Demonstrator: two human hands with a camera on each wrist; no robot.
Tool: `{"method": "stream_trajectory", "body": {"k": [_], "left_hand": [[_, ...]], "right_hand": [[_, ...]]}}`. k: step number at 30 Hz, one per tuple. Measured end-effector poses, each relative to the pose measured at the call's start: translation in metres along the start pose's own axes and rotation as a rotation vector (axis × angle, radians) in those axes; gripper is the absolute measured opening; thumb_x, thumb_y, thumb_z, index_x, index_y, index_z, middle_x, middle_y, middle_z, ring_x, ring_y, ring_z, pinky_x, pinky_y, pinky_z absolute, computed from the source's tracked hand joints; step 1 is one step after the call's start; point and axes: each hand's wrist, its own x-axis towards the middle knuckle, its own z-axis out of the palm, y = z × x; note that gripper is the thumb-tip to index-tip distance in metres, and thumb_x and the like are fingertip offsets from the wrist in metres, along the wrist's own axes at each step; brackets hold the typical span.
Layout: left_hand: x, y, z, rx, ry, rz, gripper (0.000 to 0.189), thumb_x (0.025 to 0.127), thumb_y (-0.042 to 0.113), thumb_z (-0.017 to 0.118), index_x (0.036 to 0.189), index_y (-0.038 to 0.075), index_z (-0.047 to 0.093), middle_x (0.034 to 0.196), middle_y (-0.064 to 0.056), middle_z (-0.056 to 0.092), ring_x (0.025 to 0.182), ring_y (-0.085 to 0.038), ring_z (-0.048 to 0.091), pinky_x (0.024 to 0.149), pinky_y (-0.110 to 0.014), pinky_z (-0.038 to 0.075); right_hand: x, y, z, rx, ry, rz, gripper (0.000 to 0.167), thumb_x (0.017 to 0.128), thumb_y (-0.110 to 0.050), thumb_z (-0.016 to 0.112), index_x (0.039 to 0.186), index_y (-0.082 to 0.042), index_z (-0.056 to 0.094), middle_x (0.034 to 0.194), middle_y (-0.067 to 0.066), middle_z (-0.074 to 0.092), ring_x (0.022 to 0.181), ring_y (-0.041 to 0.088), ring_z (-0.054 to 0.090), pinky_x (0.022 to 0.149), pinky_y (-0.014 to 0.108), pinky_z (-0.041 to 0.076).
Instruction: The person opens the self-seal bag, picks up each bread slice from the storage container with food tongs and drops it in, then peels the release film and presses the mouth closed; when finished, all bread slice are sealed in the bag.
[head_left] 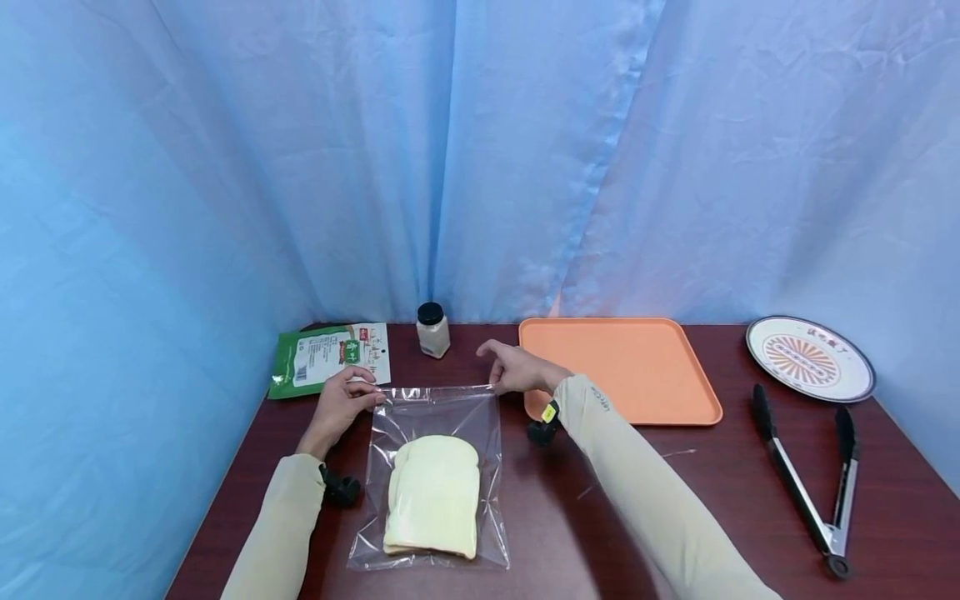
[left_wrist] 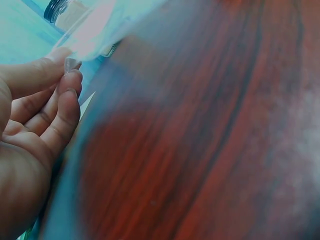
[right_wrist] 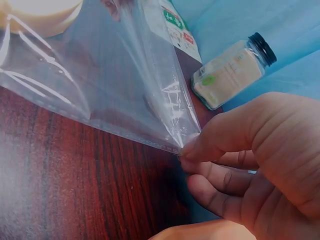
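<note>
A clear plastic bag (head_left: 382, 521) lies at the front of the table with slices of bread (head_left: 435, 496) inside it. My left hand (head_left: 345, 406) pinches the bag's far left corner; in the left wrist view the thumb and fingertips (left_wrist: 73, 80) meet on the film. At the far right corner, my right hand (head_left: 517, 369) pinches the film between thumb and fingers, as the right wrist view also shows. Between the two hands the bag's far edge is stretched nearly straight. The bread sits toward the near end, away from that edge.
Behind my left hand lies a green and white packet (head_left: 322, 358). A black-capped jar (head_left: 433, 332) stands behind the bag. An orange tray (head_left: 622, 367) is beneath and beyond my right wrist. Farther right are a patterned plate (head_left: 810, 358) and spread tongs (head_left: 813, 492). Blue curtains (head_left: 480, 167) hang behind the table.
</note>
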Motion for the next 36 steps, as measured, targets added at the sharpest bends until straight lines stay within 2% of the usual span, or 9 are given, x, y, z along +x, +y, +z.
{"method": "stream_trajectory", "body": {"k": [9, 15, 22, 25, 28, 31, 36], "left_hand": [[0.009, 0.004, 0.005, 0.066, -0.023, -0.04, 0.026, 0.089, -0.004, 0.069, 0.11, -0.01, 0.054, 0.08, -0.004, 0.074, 0.069, -0.003, 0.067, 0.064, -0.022, 0.057], [0.016, 0.011, 0.011, 0.16, -0.041, -0.077, 0.022, 0.092, -0.001, 0.067, 0.11, -0.007, 0.055, 0.087, -0.017, 0.074, 0.07, -0.007, 0.066, 0.064, -0.022, 0.056], [0.019, 0.017, 0.004, 0.318, -0.077, -0.101, 0.026, 0.094, 0.012, 0.067, 0.115, -0.001, 0.057, 0.093, -0.02, 0.076, 0.073, -0.015, 0.069, 0.065, -0.029, 0.056], [0.018, 0.023, -0.003, 0.399, -0.07, -0.108, 0.029, 0.094, 0.015, 0.067, 0.117, 0.0, 0.058, 0.095, -0.02, 0.075, 0.073, -0.017, 0.068, 0.065, -0.029, 0.055], [0.015, 0.031, -0.011, 0.463, -0.051, -0.094, 0.031, 0.094, 0.017, 0.066, 0.119, -0.001, 0.058, 0.101, -0.021, 0.073, 0.079, -0.022, 0.068, 0.071, -0.034, 0.057], [0.011, 0.04, -0.019, 0.534, -0.027, -0.049, 0.033, 0.095, 0.018, 0.065, 0.12, -0.002, 0.058, 0.111, -0.024, 0.07, 0.09, -0.03, 0.069, 0.08, -0.042, 0.06], [-0.001, 0.062, -0.027, 0.664, 0.031, 0.008, 0.035, 0.098, 0.018, 0.062, 0.125, -0.003, 0.057, 0.125, -0.028, 0.063, 0.103, -0.04, 0.065, 0.089, -0.052, 0.057]], "right_hand": [[-0.002, -0.003, -0.002, -0.088, 0.017, 0.014, 0.066, 0.082, 0.009, 0.065, 0.143, -0.006, 0.044, 0.09, 0.008, 0.069, 0.077, 0.015, 0.064, 0.068, 0.024, 0.052], [-0.002, -0.004, -0.003, -0.132, 0.017, 0.024, 0.062, 0.083, 0.011, 0.059, 0.141, -0.005, 0.045, 0.087, 0.01, 0.069, 0.069, 0.015, 0.064, 0.061, 0.026, 0.055], [-0.009, -0.005, -0.009, -0.163, 0.051, -0.01, 0.057, 0.086, 0.007, 0.058, 0.141, -0.001, 0.046, 0.09, 0.011, 0.07, 0.073, 0.015, 0.064, 0.061, 0.024, 0.053], [-0.019, -0.005, -0.017, -0.161, 0.082, -0.016, 0.055, 0.089, 0.004, 0.057, 0.142, -0.002, 0.046, 0.094, 0.011, 0.069, 0.077, 0.02, 0.066, 0.064, 0.025, 0.052], [-0.035, -0.001, -0.028, -0.187, 0.131, -0.035, 0.05, 0.092, 0.001, 0.055, 0.141, -0.003, 0.049, 0.101, 0.013, 0.07, 0.085, 0.021, 0.067, 0.07, 0.028, 0.054], [-0.055, 0.006, -0.039, -0.23, 0.184, -0.06, 0.045, 0.094, -0.004, 0.056, 0.138, -0.003, 0.051, 0.106, 0.014, 0.07, 0.09, 0.019, 0.067, 0.077, 0.033, 0.056], [-0.096, 0.022, -0.05, -0.248, 0.26, -0.021, 0.041, 0.096, -0.011, 0.058, 0.137, -0.007, 0.053, 0.107, 0.012, 0.071, 0.095, 0.018, 0.067, 0.078, 0.034, 0.057]]}}
